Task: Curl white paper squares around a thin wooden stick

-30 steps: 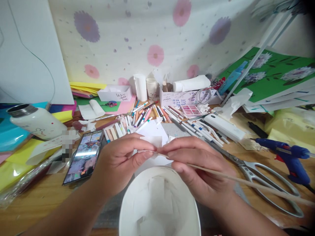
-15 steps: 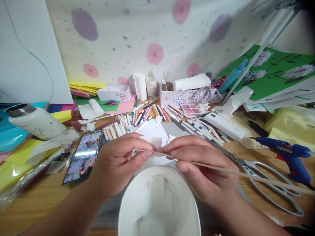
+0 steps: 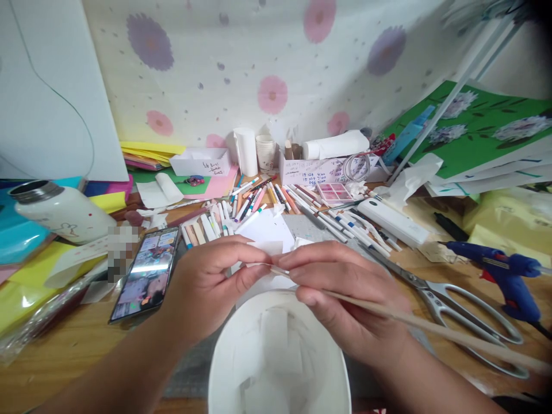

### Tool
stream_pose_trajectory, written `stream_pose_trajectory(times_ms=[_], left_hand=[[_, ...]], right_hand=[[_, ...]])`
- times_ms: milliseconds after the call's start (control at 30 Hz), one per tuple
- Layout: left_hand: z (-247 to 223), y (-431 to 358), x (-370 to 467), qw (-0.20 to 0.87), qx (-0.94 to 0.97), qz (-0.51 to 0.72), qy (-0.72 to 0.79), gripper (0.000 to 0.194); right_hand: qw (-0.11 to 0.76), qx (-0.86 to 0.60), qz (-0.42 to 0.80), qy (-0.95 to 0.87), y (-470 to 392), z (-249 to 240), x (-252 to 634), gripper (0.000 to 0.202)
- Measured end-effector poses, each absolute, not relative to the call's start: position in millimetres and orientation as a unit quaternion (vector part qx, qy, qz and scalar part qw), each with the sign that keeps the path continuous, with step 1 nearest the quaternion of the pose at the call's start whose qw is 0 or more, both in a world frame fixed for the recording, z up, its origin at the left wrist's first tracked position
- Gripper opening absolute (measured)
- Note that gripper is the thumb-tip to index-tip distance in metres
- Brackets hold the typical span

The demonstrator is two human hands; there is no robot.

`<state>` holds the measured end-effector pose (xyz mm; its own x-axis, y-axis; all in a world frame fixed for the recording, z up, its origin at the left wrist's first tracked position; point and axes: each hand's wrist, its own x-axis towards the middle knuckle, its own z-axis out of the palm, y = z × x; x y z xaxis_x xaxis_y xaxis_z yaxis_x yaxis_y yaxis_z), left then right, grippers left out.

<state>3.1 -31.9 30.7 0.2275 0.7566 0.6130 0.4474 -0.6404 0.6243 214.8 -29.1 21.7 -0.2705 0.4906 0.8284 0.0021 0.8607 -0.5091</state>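
Note:
Thumb and forefinger of my left hand point(image 3: 200, 282) pinch a small strip of white paper point(image 3: 269, 247) at the tip of a thin wooden stick point(image 3: 414, 319). My right hand point(image 3: 357, 293) is closed round that stick close to its tip; its long end slants down to the right, past my wrist. Paper and stick tip meet between the two hands. Just below them a white tub point(image 3: 230, 339) stands open at the top, with pale paper scraps point(image 3: 273, 330) inside. A white sheet point(image 3: 267, 227) lies behind my hands.
Large scissors point(image 3: 444, 310) and a blue glue gun point(image 3: 504, 270) lie to the right. A phone point(image 3: 149, 276) and a white bottle point(image 3: 64, 213) are on the left. Several markers point(image 3: 250, 204) spread behind, with paper cups point(image 3: 266, 152) and small boxes at the back.
My right hand has shifted slightly left along with the stick, and its fingers sit a little differently. The stick's far end has dropped lower. My left hand stays almost in place.

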Motion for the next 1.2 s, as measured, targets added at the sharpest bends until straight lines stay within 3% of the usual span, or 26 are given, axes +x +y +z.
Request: stream_pose_trajectory(times_ms=[200, 333, 433, 500, 567, 767, 867, 1200], left_hand=[[31, -33, 3, 0.213, 0.734, 0.501, 0.406, 0.011], [20, -28, -3, 0.34, 0.666, 0.535, 0.393, 0.007], [12, -22, -4, 0.417, 0.585, 0.566, 0.405, 0.008], [9, -19, -1, 0.443, 0.562, 0.569, 0.406, 0.003], [9, -18, 2, 0.462, 0.556, 0.566, 0.396, 0.008], [9, -22, 6, 0.528, 0.529, 0.556, 0.363, 0.032], [11, -25, 7, 0.521, 0.535, 0.551, 0.373, 0.034], [18, -28, 3, 0.381, 0.66, 0.493, 0.42, 0.017]], right_hand=[[0.576, -0.156, 0.18, -0.782, -31, 23, 217, 0.011], [0.572, -0.142, 0.259, -0.765, -26, 27, 222, 0.008], [0.488, -0.087, 0.38, -0.781, -18, 31, 228, 0.007], [0.409, -0.049, 0.403, -0.817, -13, 33, 232, 0.008], [0.383, -0.035, 0.408, -0.828, -11, 34, 235, 0.008], [0.543, -0.134, 0.439, -0.703, -13, 23, 230, 0.007], [0.608, -0.161, 0.42, -0.654, -15, 16, 221, 0.009], [0.636, -0.173, 0.291, -0.693, -24, 21, 210, 0.02]])
